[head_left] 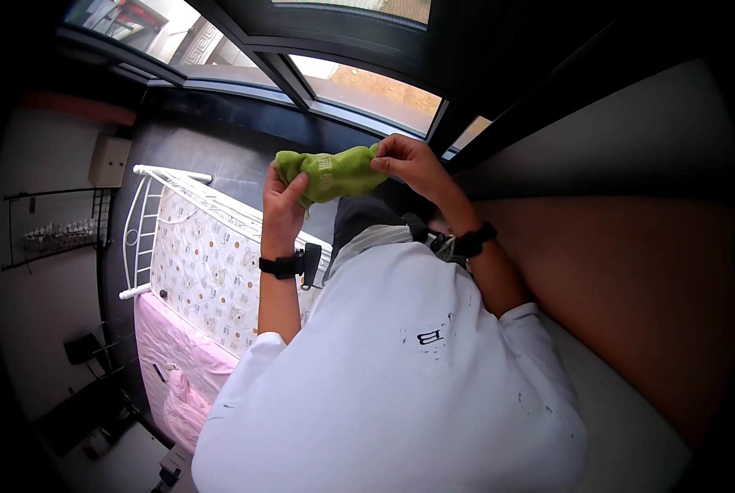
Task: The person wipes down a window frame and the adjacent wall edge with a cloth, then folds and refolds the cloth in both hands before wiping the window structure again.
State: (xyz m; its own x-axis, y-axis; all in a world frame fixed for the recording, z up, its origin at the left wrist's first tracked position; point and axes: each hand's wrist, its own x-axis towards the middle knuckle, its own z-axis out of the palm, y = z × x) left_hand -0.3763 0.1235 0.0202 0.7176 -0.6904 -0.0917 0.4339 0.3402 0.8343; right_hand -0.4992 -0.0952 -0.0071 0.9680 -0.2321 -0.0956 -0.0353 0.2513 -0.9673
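A green cloth [334, 174] with pale lettering is stretched between my two hands, bunched and folded along its length. My left hand [284, 201] grips its left end, with the thumb on the front and a small corner hanging below. At the right end, the thumb and fingers of my right hand [408, 164] pinch the cloth's edge. Both wrists wear black straps. Behind and above the cloth are the window frames.
On the left stands a white metal bed frame [143, 246] with a patterned mattress [207, 267] and pink bedding [178, 353]. Windows [367, 90] run along the top. A brown surface [614, 279] is at the right. A small cabinet [110, 162] stands far left.
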